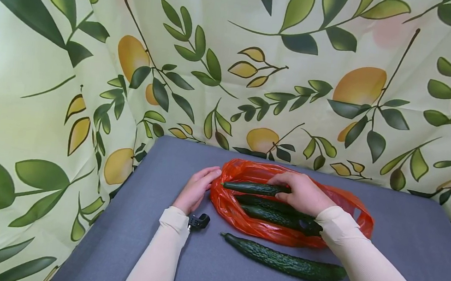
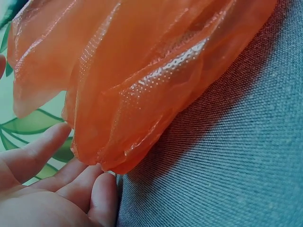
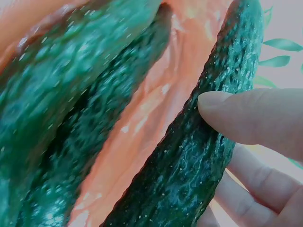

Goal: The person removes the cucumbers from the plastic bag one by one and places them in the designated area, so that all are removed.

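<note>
An open red plastic bag (image 1: 240, 226) lies on the grey table with several dark green cucumbers inside. My right hand (image 1: 305, 193) pinches one cucumber (image 1: 249, 187) at the bag's far side, thumb on its near face and fingers behind; the right wrist view shows this cucumber (image 3: 175, 165) beside two others (image 3: 113, 85). At the bag's left end, my left hand (image 1: 197, 188) touches the plastic with its fingertips, the fingers loosely extended, as the left wrist view shows below the bag (image 2: 128, 104). Another cucumber (image 1: 283, 258) lies on the table in front of the bag.
The grey table (image 1: 134, 241) extends around the bag on all sides. Behind it and to the left hangs a cloth (image 1: 231, 90) printed with leaves and fruit. A small black device (image 1: 199, 221) sits at my left wrist.
</note>
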`<state>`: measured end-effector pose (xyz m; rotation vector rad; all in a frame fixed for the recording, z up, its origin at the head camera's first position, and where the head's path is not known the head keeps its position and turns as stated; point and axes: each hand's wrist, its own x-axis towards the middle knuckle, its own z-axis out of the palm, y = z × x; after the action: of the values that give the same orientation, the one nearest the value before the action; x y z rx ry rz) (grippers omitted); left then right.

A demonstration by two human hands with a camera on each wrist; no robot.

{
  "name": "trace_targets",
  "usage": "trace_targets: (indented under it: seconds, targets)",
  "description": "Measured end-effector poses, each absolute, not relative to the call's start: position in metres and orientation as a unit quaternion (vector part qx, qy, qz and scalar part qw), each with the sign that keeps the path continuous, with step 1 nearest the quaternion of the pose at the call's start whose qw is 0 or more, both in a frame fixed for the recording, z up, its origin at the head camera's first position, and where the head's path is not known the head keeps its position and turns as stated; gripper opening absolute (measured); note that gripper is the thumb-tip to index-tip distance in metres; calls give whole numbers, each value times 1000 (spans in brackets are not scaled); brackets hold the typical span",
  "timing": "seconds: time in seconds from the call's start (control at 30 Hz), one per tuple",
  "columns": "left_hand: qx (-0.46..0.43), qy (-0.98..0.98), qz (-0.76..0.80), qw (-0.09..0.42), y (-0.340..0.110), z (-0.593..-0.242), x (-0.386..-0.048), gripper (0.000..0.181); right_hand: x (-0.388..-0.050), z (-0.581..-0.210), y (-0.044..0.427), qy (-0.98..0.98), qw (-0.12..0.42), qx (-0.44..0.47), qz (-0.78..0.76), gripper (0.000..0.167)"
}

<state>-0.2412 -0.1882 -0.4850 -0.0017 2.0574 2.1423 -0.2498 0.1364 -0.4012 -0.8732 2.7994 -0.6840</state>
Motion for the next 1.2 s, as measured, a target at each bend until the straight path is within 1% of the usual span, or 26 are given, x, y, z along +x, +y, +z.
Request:
trace_targets:
  seconds: [0.27,0.47,0.7,0.93,1.03,1.2]
  targets:
    - [-5,693,715,93,-189,-484,-240,63,-232,-383,120,919,40,-320,-227,36]
    - [-9,692,715,99,-190,-484,-240,67,-214,-370,108,914,14,-343,-215,37]
    - [-12,699,709,92,-190,-484,-239,63,-189,-358,100,924,-4,-336,-182,40]
    - [1,687,722,87,-188,-485,-241,62,-161,-360,110,937,-6,-304,-172,39]
    - [4,685,723,85,-188,-486,-243,63,-149,-363,116,943,-2,-289,-165,39]
    - [-2,684,724,87,-190,-488,-243,61,-130,-371,125,948,-10,-278,-152,39]
